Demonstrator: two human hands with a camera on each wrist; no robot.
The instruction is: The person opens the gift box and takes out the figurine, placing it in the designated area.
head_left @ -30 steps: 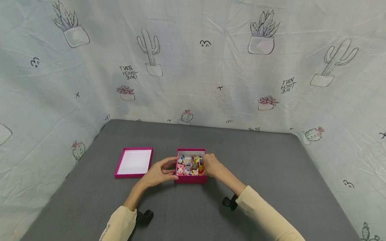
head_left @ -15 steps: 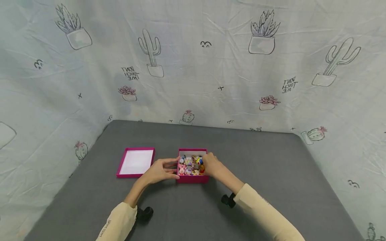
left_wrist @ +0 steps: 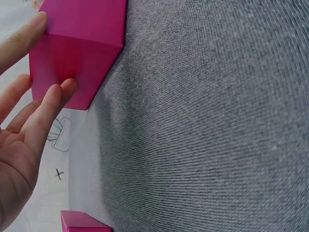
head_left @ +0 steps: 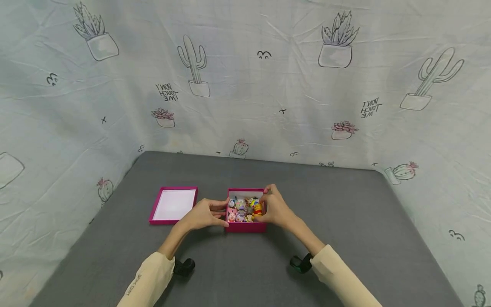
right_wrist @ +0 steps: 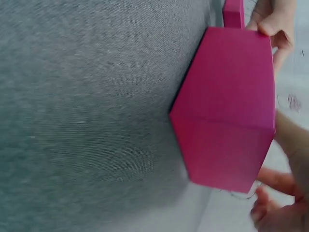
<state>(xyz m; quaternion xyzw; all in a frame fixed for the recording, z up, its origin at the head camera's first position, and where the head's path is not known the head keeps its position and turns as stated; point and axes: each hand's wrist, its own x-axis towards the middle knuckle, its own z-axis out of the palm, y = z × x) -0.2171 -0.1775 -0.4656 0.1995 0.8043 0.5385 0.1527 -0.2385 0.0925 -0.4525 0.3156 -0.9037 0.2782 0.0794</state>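
Observation:
A magenta box [head_left: 245,227] with a white inside stands lidless on the grey table, filled with small colourful toy figurines [head_left: 240,211]. My left hand [head_left: 203,214] is at the box's left side, thumb at the front corner and fingertips against the wall, as the left wrist view shows. Over the right rim my right hand [head_left: 279,209] spreads its fingers. Its thumb and index finger flank a yellow-and-red bear figurine [head_left: 258,209] in the box's right part. In the right wrist view the wall of the box [right_wrist: 227,82] hides the figurines and the thumb's tip.
The box lid [head_left: 174,205] lies upturned to the left of the box, white inside facing up. A pale curtain [head_left: 245,85] printed with cactus drawings hangs behind the grey table [head_left: 326,196]. Each wrist carries a black camera mount [head_left: 301,263].
My right hand has lifted and opened out from its bunched pose inside the box, shifting slightly right and uncovering the bear figurine. The left hand keeps its place at the box.

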